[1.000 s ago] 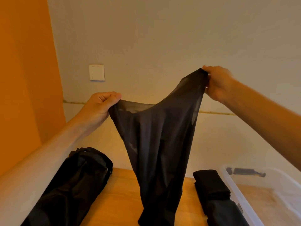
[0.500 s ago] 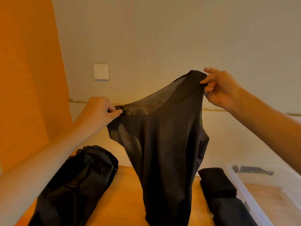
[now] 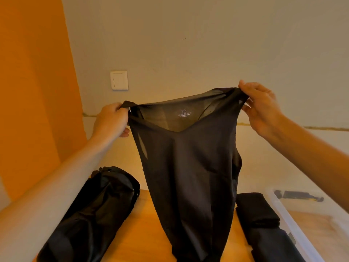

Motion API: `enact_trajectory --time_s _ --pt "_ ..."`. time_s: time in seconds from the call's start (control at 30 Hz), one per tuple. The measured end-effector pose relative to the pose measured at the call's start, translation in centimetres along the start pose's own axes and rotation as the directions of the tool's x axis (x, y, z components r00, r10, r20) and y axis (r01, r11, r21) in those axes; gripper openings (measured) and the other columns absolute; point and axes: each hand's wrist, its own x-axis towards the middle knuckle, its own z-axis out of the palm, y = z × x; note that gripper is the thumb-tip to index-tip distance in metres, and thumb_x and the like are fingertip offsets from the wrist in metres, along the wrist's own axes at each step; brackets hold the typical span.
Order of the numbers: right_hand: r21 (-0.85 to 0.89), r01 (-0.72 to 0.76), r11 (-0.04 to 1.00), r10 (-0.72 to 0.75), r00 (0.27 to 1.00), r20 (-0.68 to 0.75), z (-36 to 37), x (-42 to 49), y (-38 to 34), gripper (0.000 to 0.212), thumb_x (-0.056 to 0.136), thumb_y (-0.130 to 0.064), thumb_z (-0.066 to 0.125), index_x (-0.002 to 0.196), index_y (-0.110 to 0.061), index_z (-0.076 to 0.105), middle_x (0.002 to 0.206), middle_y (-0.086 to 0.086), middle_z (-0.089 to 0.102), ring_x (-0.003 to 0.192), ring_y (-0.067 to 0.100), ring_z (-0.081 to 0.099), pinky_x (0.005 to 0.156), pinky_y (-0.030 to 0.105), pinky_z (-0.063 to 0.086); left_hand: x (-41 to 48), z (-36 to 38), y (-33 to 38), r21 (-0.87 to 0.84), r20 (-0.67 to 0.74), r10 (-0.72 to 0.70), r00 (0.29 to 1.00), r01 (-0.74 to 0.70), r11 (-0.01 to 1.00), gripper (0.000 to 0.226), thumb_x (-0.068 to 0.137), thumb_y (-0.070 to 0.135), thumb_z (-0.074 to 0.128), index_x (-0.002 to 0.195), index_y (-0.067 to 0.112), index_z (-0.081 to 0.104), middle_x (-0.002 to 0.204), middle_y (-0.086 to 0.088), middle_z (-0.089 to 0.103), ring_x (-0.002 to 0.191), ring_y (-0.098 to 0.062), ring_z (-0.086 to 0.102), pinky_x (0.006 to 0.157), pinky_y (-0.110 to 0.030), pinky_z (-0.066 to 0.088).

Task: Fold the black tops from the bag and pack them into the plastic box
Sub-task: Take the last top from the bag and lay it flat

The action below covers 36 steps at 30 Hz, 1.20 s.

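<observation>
Between my left grip (image 3: 111, 120) and my right grip (image 3: 258, 104) hangs a black top (image 3: 188, 167), each grip pinched closed on one shoulder strap, so the neckline spreads wide and the body drops toward the desk (image 3: 147, 233). Below my left grip the black bag (image 3: 98, 208) lies on the desk. Below my right grip, folded black tops (image 3: 256, 210) lie just beside the plastic box (image 3: 283, 214), outside its wall.

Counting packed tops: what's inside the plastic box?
No folded top shows in the box; only a dark object at its far end. Beside it lie folded tops. The rest is off-frame.
</observation>
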Motion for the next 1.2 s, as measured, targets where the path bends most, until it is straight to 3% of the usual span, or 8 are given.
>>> enact_trajectory --time_s 0.13,0.3,0.4,0.5,0.63,0.77,0.97,1.2 --pt "0.063 -0.012 0.998 0.012 1.000 -0.001 -0.1 0.1 0.5 0.011 0.095 -0.028 0.069 0.102 -0.019 0.073 0.094 -0.006 0.072 0.099 0.012 0.066 0.083 0.025 0.055 -0.8 0.8 0.7 -0.135 0.154 -0.131 0.979 0.152 0.979 0.023 0.111 0.037 0.038 0.109 0.021 0.055 0.093 -0.004 0.061 0.077 -0.021 0.065 0.062 -0.031 0.055" --pt "0.157 -0.019 0.987 0.022 1.000 -0.017 -0.3 0.3 0.1 0.014 0.096 -0.025 0.069 0.108 -0.020 0.075 0.101 -0.005 0.076 0.102 0.012 0.069 0.082 0.021 0.056 -1.1 0.9 0.4 0.020 0.204 -0.189 0.961 0.189 0.982 0.023 0.111 0.039 0.035 0.122 0.021 0.044 0.096 -0.012 0.066 0.075 -0.027 0.070 0.069 -0.038 0.060" --pt "0.161 -0.005 0.987 0.007 1.000 -0.012 -0.3 0.3 -0.2 0.015 0.096 -0.024 0.069 0.109 -0.020 0.075 0.102 -0.006 0.077 0.102 0.011 0.071 0.084 0.021 0.056 -0.5 0.4 -0.3 0.058 0.480 -0.424 0.768 0.455 0.889 0.055 0.101 0.068 0.033 0.129 0.021 0.043 0.113 -0.029 0.068 0.097 -0.044 0.072 0.092 -0.052 0.054" --pt "0.152 -0.005 0.988 0.007 1.000 -0.011 -0.5 0.2 -0.1 0.015 0.096 -0.024 0.069 0.109 -0.020 0.076 0.105 -0.006 0.077 0.105 0.011 0.070 0.086 0.022 0.057 0.2 0.5 -1.5 -0.034 0.695 -0.453 0.559 0.655 0.755 0.078 0.090 0.082 0.032 0.129 0.020 0.059 0.122 -0.029 0.068 0.118 -0.046 0.063 0.100 -0.058 0.044" --pt "0.147 -0.020 0.989 0.023 1.000 -0.021 -0.7 0.1 0.3 0.014 0.095 -0.024 0.069 0.107 -0.021 0.077 0.106 -0.006 0.077 0.106 0.012 0.070 0.084 0.023 0.057 -0.3 1.8 -1.7 -0.194 0.616 -0.392 0.683 0.615 0.765 0.055 0.096 0.066 0.047 0.121 0.020 0.063 0.116 -0.014 0.070 0.114 -0.034 0.063 0.101 -0.049 0.045" --pt "0.125 -0.036 0.992 0.040 0.999 -0.030 -1.0 0.2 0.7 0.015 0.095 -0.024 0.069 0.108 -0.022 0.077 0.108 -0.006 0.077 0.107 0.013 0.069 0.083 0.024 0.058 -0.9 2.2 -1.3 -0.490 0.656 -0.208 0.725 0.620 0.612 0.010 0.092 0.022 0.058 0.101 0.017 0.057 0.086 -0.007 0.064 0.084 -0.021 0.065 0.085 -0.037 0.046" --pt "0.131 -0.070 0.989 0.080 0.994 -0.079 -1.9 0.9 0.7 0.015 0.093 -0.023 0.073 0.107 -0.020 0.077 0.108 -0.002 0.076 0.105 0.015 0.070 0.083 0.026 0.060 0.2 1.3 -0.7 -0.738 0.508 -0.076 0.858 0.479 0.476 0.027 0.087 0.004 0.062 0.111 0.016 0.059 0.109 -0.010 0.059 0.100 -0.022 0.063 0.087 -0.031 0.054" --pt "0.120 -0.018 0.993 0.024 0.998 -0.050 -1.2 3.5 -2.3 0.020 0.084 -0.013 0.077 0.104 -0.017 0.077 0.103 0.000 0.077 0.103 0.014 0.071 0.079 0.019 0.057 2.9 -0.2 4.5 -0.797 0.244 0.165 0.956 0.101 0.595 0.032 0.089 -0.008 0.065 0.109 0.015 0.073 0.101 -0.009 0.075 0.105 -0.023 0.073 0.088 -0.030 0.059"
